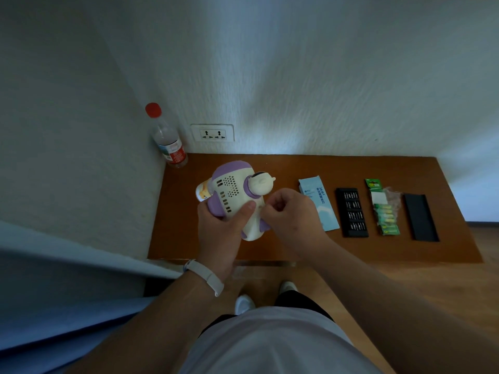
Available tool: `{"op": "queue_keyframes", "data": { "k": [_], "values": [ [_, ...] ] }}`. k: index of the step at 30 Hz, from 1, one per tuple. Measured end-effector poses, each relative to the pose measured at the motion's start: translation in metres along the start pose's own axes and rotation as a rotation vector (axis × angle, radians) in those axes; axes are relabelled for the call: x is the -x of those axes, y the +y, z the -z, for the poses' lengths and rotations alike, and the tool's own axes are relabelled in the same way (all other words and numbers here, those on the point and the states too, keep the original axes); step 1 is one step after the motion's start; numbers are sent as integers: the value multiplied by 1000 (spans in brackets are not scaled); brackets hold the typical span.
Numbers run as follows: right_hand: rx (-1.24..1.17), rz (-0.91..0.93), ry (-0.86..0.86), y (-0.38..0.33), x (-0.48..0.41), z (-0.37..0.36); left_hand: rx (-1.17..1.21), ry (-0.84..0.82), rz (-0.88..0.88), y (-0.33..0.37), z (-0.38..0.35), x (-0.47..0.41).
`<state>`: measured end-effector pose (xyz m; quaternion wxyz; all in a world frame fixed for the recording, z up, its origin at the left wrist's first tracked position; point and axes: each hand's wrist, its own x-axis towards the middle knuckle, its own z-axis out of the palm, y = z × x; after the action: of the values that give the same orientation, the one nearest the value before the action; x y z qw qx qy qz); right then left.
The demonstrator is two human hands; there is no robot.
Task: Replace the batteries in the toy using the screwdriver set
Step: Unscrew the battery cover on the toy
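A brown table [351, 249] runs across the middle of the frame against a white wall. In the upper left, in the corner where the walls meet, stands a clear bottle [168, 139] with a red cap, upright, and just right of it a double socket [212, 133] sits in the wall. To the right of centre four things lie side by side on the table, apart from one another: a pale blue box [318, 203], a black bit tray [351, 212] with bits in its rows, a pack of batteries [383, 209] in torn plastic, and a black lid [420, 217] furthest right. Nothing lies between these and our hands.

We hold the toy [233, 188], cream with purple trim, above the left part of the table, left of the box, with its slotted and perforated face turned up. Our left hand [224, 228], a white band at its wrist, grips the toy from below, thumb laid across the cream face. Our right hand [293, 211] is just beside the toy's right edge, fingers curled in and fingertips meeting at the shell; we cannot tell whether they pinch anything.
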<state>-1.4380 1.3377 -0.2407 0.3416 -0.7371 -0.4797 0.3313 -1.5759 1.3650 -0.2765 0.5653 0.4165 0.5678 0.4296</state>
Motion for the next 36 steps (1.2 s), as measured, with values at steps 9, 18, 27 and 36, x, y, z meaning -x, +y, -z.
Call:
{"op": "queue_keyframes", "data": {
  "k": [9, 18, 27, 36],
  "values": [
    [-59, -27, -15, 17, 3, 3, 97, -122, 98, -16, 8, -11],
    [-114, -142, -27, 62, -1, 7, 119, -231, 167, -33, 21, -23],
    [35, -261, -44, 129, -20, -1, 107, -278, 211, -51, 21, -26],
    [305, -123, -89, 171, -41, -25, 84, -286, 228, -67, 24, -29]
  ]
}}
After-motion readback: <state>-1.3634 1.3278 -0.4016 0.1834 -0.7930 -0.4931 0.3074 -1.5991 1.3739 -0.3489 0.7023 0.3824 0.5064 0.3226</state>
